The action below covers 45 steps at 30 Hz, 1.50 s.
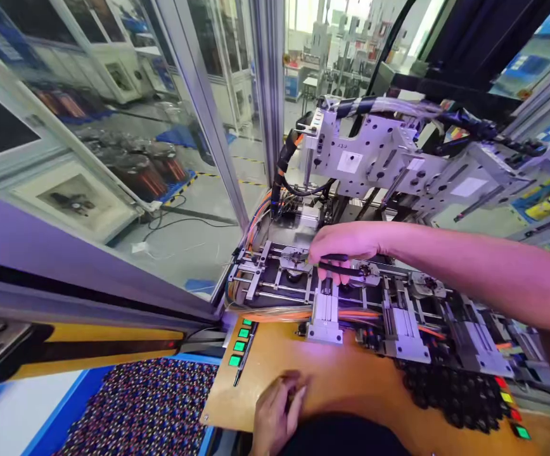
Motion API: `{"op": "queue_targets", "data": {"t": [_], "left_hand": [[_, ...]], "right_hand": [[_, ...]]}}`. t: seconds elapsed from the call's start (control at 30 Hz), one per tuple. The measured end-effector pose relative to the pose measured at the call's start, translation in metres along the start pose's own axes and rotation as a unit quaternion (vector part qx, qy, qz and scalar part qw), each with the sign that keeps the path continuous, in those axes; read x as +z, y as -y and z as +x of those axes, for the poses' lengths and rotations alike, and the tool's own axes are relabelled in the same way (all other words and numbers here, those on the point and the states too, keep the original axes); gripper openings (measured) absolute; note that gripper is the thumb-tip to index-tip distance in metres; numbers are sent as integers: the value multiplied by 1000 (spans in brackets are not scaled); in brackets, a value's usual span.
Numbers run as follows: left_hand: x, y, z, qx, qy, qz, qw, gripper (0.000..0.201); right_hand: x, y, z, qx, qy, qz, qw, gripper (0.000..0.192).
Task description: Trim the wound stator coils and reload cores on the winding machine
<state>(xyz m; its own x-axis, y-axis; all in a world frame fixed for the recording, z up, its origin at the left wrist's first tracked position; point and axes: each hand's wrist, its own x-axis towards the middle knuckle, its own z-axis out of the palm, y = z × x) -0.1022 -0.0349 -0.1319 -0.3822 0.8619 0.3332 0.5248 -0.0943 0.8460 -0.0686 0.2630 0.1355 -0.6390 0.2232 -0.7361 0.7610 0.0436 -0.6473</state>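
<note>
My right hand [329, 250] reaches across from the right over the machine fixture. It is closed on a pair of pliers [336, 268] with black handles. The tips of the pliers point left, at a metal holder [296, 258] on the fixture rails. Whether they grip a part there is too small to tell. My left hand [277, 408] rests near the front edge of the tan work table [336, 373]. Its fingers are curled in and slightly blurred, so what they hold, if anything, is hidden.
Green buttons [239, 346] line the table's left side. A pile of small black parts [455, 392] lies at right. A blue bin [146, 405] full of small dark parts stands lower left. Above the fixture hangs a metal plate assembly [374, 155] with cables. An aluminium frame post [270, 95] rises behind.
</note>
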Motion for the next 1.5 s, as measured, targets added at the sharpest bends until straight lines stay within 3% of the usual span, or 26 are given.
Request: {"op": "queue_targets", "data": {"t": [0.13, 0.3, 0.97, 1.1, 1.33, 1.5], "left_hand": [[2, 1, 1, 58, -16, 28, 998, 7], [0, -3, 4, 83, -16, 59, 995, 6], [-3, -5, 8, 92, -9, 78, 993, 8], [-4, -5, 6, 89, -6, 72, 993, 8], [1, 1, 2, 83, -10, 67, 994, 12], [0, 2, -1, 67, 5, 67, 995, 12]], "right_hand": [[6, 10, -1, 45, -27, -53, 997, 18], [8, 11, 2, 63, -34, -56, 996, 15], [7, 13, 7, 92, -36, -18, 995, 14], [12, 11, 8, 61, -47, -25, 997, 16], [6, 11, -35, -79, -45, 12, 996, 7], [-16, -10, -77, -2, -63, -26, 998, 9]]}}
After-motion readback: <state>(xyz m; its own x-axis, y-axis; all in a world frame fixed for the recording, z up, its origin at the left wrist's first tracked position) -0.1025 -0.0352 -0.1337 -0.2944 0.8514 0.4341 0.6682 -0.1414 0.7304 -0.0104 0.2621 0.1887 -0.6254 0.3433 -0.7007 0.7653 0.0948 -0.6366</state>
